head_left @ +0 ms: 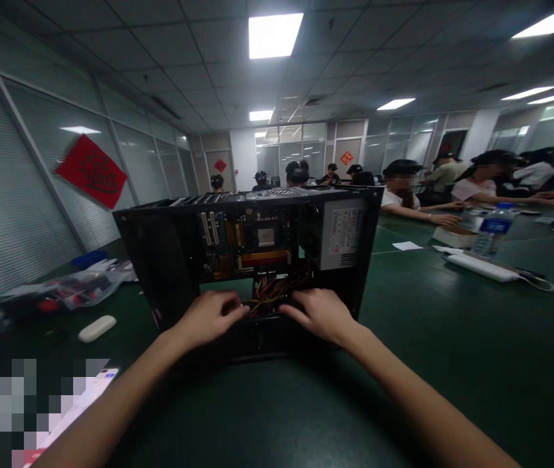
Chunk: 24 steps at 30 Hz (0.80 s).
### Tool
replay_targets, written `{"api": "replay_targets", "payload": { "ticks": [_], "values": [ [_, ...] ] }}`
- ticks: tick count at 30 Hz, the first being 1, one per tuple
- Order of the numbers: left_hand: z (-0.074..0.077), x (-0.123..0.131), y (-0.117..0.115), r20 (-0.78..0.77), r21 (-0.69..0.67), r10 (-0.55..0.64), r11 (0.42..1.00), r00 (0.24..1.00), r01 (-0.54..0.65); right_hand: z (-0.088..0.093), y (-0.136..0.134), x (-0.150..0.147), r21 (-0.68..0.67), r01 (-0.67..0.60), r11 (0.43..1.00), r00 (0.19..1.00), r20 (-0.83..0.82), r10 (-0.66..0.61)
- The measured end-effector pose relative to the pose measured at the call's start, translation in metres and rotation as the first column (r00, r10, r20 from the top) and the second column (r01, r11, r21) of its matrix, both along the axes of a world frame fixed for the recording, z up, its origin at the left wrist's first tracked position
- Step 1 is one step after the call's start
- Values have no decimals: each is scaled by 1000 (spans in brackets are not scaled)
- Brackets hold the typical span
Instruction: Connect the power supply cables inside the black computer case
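Note:
An open black computer case (pixel 160 260) stands on the dark green table (pixel 452 351) in front of me, its side off. Inside I see the motherboard (pixel 252 237), a grey power supply (pixel 342 234) at the right and a bundle of coloured cables (pixel 270 292) at the bottom. My left hand (pixel 209 316) and my right hand (pixel 318 313) both reach into the lower part of the case at the cable bundle. Their fingers are curled into the cables, and what they grip is hidden.
A clear plastic bag of parts (pixel 57 292) and a small white oblong object (pixel 96 328) lie at the left. A water bottle (pixel 494 231) and a white power strip (pixel 482 266) stand at the right. Several other people sit at the far side of the table.

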<state>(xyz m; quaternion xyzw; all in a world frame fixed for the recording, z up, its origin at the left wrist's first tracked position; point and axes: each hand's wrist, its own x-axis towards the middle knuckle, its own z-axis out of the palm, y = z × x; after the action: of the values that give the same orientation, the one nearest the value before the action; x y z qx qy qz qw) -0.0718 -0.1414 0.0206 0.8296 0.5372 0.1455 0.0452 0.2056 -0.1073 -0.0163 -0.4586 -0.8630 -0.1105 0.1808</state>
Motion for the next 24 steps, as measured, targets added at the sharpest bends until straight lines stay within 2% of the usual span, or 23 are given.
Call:
{"api": "replay_targets", "payload": {
  "ticks": [2,5,7,12,15,19,24],
  "values": [
    [-3,-10,-16,-141,-82,-29,996,990,18,-12,-8,9,27,3,1000,995,99,-6],
    [-10,-16,-29,-320,-23,79,996,944,-91,-22,-7,17,43,49,998,987,153,-55],
    [-13,-14,-31,-349,31,147,989,926,-145,-23,-3,20,43,38,998,984,174,-45],
    [-14,1,-34,-365,80,182,983,913,-164,-20,5,32,70,-61,996,980,192,46],
    [-16,18,-36,-351,98,193,981,916,-169,-27,14,51,80,-101,992,984,154,88],
    [-23,53,-34,-324,118,186,981,928,-156,-39,34,90,94,-139,986,990,20,138],
    [-29,102,-21,-259,135,198,977,946,-167,-38,56,144,44,-175,984,985,1,175]
  ]
}}
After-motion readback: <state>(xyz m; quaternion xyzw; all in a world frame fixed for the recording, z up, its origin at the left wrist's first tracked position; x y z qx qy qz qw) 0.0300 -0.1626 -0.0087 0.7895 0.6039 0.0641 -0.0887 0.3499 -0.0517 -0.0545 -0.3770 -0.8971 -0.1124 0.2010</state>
